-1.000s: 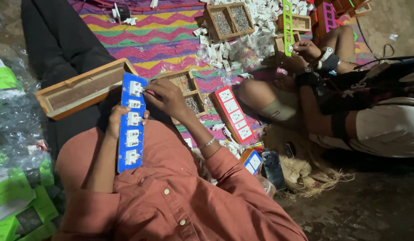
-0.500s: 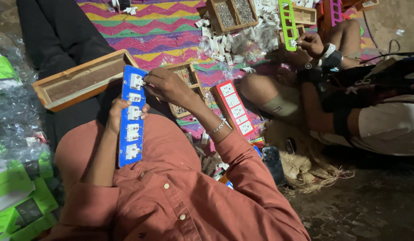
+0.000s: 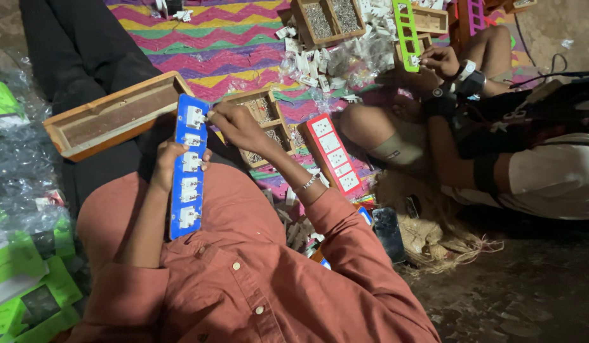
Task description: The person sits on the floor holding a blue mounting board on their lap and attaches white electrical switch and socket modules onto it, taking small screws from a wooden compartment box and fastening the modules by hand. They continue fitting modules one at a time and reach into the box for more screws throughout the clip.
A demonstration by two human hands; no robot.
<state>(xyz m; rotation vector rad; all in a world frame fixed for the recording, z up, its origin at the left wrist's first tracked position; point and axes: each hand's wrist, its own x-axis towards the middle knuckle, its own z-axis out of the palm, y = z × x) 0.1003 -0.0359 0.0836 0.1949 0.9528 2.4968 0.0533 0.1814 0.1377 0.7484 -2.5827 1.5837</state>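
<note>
A long blue socket strip (image 3: 186,168) with several white sockets lies along my lap, over my rust-coloured shirt. My left hand (image 3: 169,162) grips its left edge near the middle. My right hand (image 3: 236,125) is at the strip's top end. Its fingertips pinch a small thin part against the top white socket (image 3: 194,117); the part is too small to identify.
A long wooden tray (image 3: 113,114) lies left of the strip, with a compartmented wooden box (image 3: 261,121) and a red socket strip (image 3: 332,152) to its right. Another person's hands work on a green strip (image 3: 405,32) at top right. Nearby are white parts (image 3: 320,63), green packets (image 3: 21,279) and a phone (image 3: 389,232).
My right hand stays pinched at the top socket, shifting only slightly. My left hand keeps its grip on the strip. The other person's green strip has tilted a little.
</note>
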